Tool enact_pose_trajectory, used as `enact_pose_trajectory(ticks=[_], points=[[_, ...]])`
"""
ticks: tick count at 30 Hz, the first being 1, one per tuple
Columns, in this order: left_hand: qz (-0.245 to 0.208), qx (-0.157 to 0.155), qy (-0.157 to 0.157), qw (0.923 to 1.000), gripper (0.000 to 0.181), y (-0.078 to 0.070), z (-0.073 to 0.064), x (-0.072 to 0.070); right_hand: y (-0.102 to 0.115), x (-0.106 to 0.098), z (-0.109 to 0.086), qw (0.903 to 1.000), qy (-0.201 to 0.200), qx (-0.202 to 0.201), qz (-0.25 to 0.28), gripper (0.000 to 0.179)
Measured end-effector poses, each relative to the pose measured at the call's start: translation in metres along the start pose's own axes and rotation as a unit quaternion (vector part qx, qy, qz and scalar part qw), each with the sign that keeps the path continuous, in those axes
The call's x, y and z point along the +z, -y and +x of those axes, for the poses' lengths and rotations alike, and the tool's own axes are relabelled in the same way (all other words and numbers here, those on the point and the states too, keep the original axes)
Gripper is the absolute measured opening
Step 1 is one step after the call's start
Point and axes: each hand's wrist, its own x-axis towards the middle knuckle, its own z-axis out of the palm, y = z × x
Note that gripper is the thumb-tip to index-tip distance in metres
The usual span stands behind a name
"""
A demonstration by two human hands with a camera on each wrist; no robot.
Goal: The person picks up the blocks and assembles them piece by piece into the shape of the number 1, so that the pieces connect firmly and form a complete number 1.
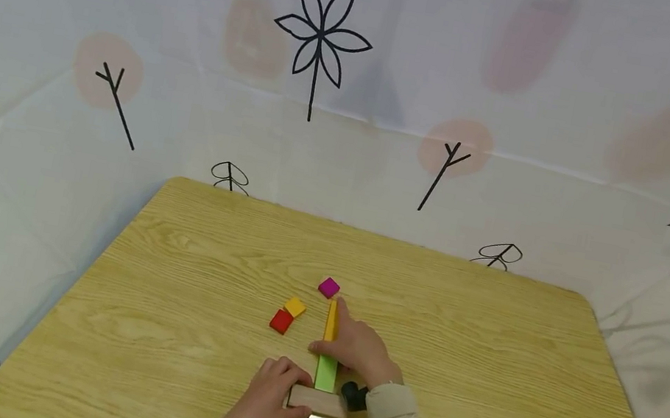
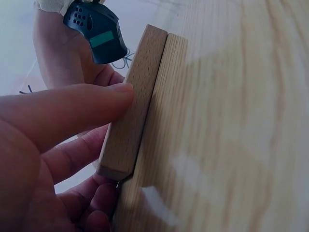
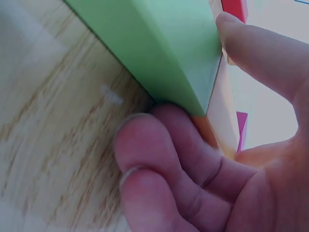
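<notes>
- Fingers: left hand (image 1: 263, 403) pinches pale rectangular wooden block (image 1: 322, 403) at left end; right hand (image 1: 360, 348) grips joint of long green block (image 1: 326, 375) and long orange block (image 1: 330, 326).
- Wooden block: crosswise at green's near end. Probably light, rigid, smooth; best taken by its ends.
- Leftward: small red block (image 1: 281, 321), yellow block (image 1: 294, 307).

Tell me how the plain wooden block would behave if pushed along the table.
The wooden block is probably stiff, given its straight edges and wood grain. Its flat faces suggest it would slide rather than roll. Lying lengthwise on the table, it seems unlikely to tip under a gentle push.
</notes>
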Motion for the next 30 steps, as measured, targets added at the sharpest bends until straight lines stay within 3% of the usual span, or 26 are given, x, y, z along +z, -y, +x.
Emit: enact_pose_trajectory(ticks=[7,13,16,24,30], points=[[-0.001,-0.007,0.008,0.9999,0.027,-0.002,0.001,-0.003,-0.004,-0.003,0.003,0.9998,-0.010,0.011,0.015,0.101],[0.005,-0.002,0.000,1.0000,0.026,-0.004,0.000,-0.003,-0.013,-0.017,0.014,0.9984,-0.052,0.012,-0.020,0.086],[0.007,0.000,-0.007,1.0000,0.025,-0.005,0.000,-0.003,-0.018,-0.025,0.020,0.9978,-0.064,0.007,-0.012,0.074],[0.009,0.003,-0.018,0.9998,0.025,-0.005,0.000,-0.002,-0.033,-0.029,0.041,0.9902,-0.105,-0.046,0.080,0.047],[0.004,-0.003,-0.013,0.9999,0.026,-0.002,0.000,0.000,-0.046,-0.019,0.057,0.9727,-0.094,-0.047,0.207,0.040]])
